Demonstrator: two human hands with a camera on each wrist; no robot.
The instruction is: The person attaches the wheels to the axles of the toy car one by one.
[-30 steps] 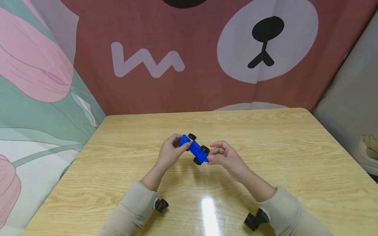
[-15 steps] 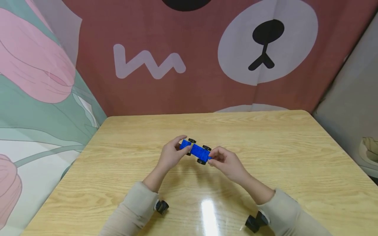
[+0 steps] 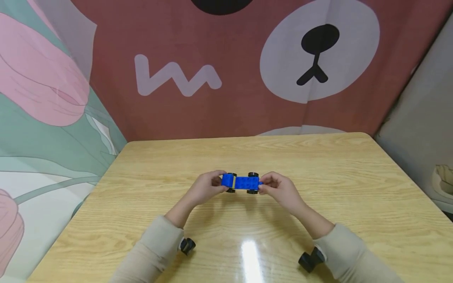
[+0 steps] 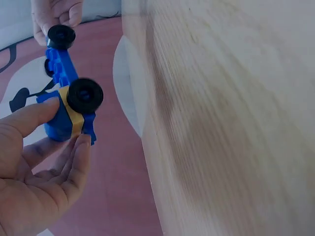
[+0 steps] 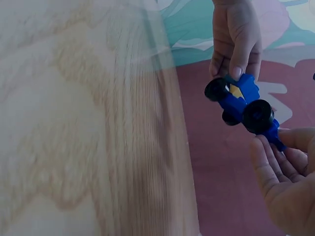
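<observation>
A blue toy car [image 3: 246, 182] with black wheels and a yellow strip is held above the table between both hands. Studs show on its flat bed, which faces up in the head view. My left hand [image 3: 205, 188] grips the raised blue end, thumb on one side and fingers on the other. At the opposite end my right hand [image 3: 282, 192] pinches the small blue tab that sticks out. The left wrist view shows the thumb pressed on the blue block beside the yellow strip [image 4: 73, 114]. In the right wrist view the fingertips hold the tab [image 5: 276, 140] below a wheel.
A light wooden table [image 3: 141, 165] lies under the hands. Behind it hangs a brown cloth [image 3: 184, 114] with a printed bear face. Black devices [image 3: 187, 246] are strapped at both wrists. On the right a grey surface [image 3: 417, 118] borders the table.
The toy car has swung from a slant to nearly level across the view, its bed turning upward. The right hand has shifted slightly right and has closed its fingers on the tab.
</observation>
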